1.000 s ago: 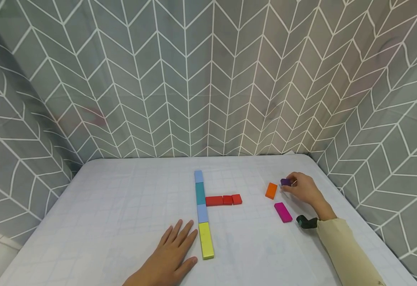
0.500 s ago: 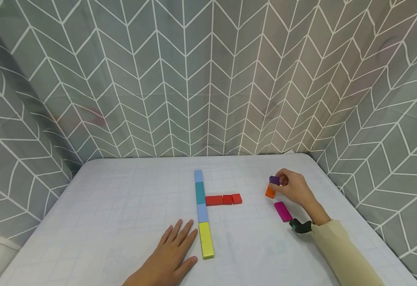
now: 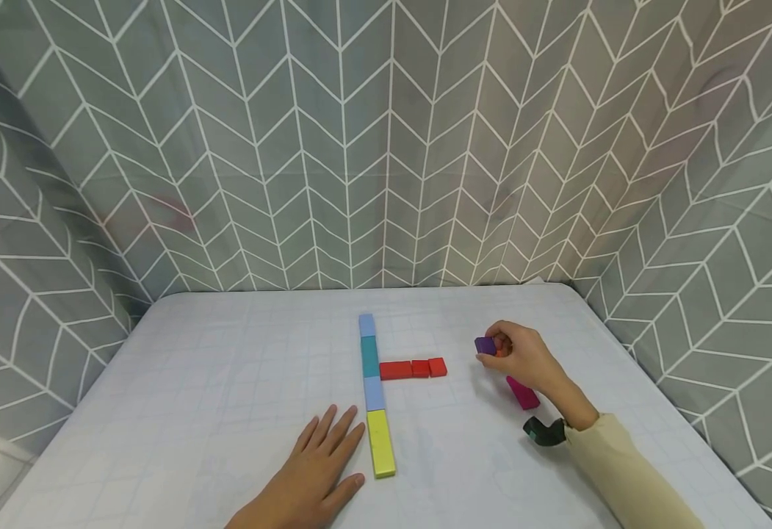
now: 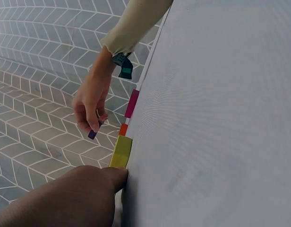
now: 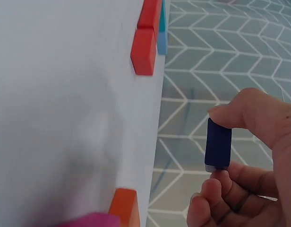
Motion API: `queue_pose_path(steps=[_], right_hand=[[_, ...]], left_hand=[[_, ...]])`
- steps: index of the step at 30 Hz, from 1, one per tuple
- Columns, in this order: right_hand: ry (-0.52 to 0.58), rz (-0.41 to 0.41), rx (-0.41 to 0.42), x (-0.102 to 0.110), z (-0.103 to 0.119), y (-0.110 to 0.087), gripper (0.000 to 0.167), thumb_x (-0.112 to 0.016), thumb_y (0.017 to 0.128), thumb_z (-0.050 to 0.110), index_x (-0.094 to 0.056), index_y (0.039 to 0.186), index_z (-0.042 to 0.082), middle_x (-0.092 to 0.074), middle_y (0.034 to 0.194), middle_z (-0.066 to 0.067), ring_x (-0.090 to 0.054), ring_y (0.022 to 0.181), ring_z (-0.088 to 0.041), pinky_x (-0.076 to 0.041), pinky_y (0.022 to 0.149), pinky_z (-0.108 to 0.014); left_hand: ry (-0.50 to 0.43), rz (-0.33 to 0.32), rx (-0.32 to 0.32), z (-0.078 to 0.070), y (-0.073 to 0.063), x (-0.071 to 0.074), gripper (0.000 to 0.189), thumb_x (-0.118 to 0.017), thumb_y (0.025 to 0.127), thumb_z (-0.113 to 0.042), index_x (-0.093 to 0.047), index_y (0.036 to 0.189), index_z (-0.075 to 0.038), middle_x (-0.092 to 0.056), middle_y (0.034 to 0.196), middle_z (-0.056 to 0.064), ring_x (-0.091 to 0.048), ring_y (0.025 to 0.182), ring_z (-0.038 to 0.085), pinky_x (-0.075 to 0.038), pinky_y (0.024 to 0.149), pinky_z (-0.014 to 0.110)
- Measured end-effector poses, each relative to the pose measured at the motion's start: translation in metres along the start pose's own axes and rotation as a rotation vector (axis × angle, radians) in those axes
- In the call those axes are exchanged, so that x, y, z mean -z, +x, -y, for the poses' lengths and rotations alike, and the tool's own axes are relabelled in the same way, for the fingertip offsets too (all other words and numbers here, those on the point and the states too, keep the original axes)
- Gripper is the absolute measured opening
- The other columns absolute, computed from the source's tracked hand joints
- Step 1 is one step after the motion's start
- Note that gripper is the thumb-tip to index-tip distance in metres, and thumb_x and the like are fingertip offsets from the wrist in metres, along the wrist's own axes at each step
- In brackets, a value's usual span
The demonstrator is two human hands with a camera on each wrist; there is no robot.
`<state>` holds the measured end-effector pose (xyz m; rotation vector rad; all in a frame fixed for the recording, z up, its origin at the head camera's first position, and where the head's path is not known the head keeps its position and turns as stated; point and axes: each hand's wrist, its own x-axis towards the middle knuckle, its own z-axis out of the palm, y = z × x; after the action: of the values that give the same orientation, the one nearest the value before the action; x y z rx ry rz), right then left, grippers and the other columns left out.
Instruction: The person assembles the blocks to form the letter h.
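Between thumb and fingertips my right hand (image 3: 521, 356) pinches a small purple block (image 3: 485, 345), held above the table. In the right wrist view that block (image 5: 218, 144) looks dark blue, gripped at its two ends. Beneath this hand lie a magenta block (image 3: 523, 393) and an orange block (image 5: 124, 205), the orange one mostly hidden in the head view. My left hand (image 3: 309, 470) rests flat on the table, fingers spread, beside a yellow block (image 3: 381, 444). From the yellow block a column runs away: light blue (image 3: 374, 394), teal (image 3: 369, 356), then another light blue block (image 3: 367, 325).
Several red blocks (image 3: 396, 370) form a row reaching right from the column. A white cloth covers the table (image 3: 227, 353). Grey patterned curtains (image 3: 386, 147) enclose the back and sides. A dark strapped device (image 3: 544, 432) sits at the right wrist.
My right hand has carried the purple block leftward, over the orange block, toward the red row. The left hand and the laid blocks have stayed put.
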<state>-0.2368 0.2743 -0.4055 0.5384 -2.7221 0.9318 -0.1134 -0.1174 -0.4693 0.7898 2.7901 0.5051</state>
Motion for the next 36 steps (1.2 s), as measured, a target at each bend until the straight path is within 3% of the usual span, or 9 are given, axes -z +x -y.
queue_pose_path(steps=[12,23,36], right_hand=[[0.039,0.040,0.091,-0.021,0.014,-0.007,0.032,-0.091,0.079,0.009,-0.068,0.100,0.004,-0.055,0.079,-0.001,-0.051,0.070,-0.015,-0.045,0.058,-0.025],[0.037,0.132,0.096,-0.039,0.029,-0.010,0.027,-0.088,0.081,0.011,-0.066,0.097,0.009,-0.054,0.076,0.002,-0.050,0.067,-0.011,-0.045,0.057,-0.024],[0.036,0.183,0.126,-0.052,0.033,-0.010,0.028,-0.089,0.081,0.011,-0.065,0.094,0.008,-0.050,0.073,0.004,-0.048,0.064,-0.006,-0.045,0.056,-0.023]], left_hand=[[0.013,-0.004,-0.015,0.000,0.000,0.003,0.081,-0.037,0.103,-0.070,-0.035,0.164,-0.017,-0.015,0.173,0.002,-0.004,0.158,0.033,-0.005,0.123,0.061],[0.019,-0.018,-0.024,0.000,0.000,0.003,0.080,-0.038,0.103,-0.069,-0.036,0.164,-0.017,-0.016,0.173,0.003,-0.005,0.158,0.034,-0.006,0.123,0.061],[0.006,-0.018,-0.035,0.000,-0.003,0.003,0.080,-0.037,0.104,-0.068,-0.036,0.164,-0.015,-0.017,0.173,0.004,-0.007,0.157,0.035,-0.008,0.123,0.062]])
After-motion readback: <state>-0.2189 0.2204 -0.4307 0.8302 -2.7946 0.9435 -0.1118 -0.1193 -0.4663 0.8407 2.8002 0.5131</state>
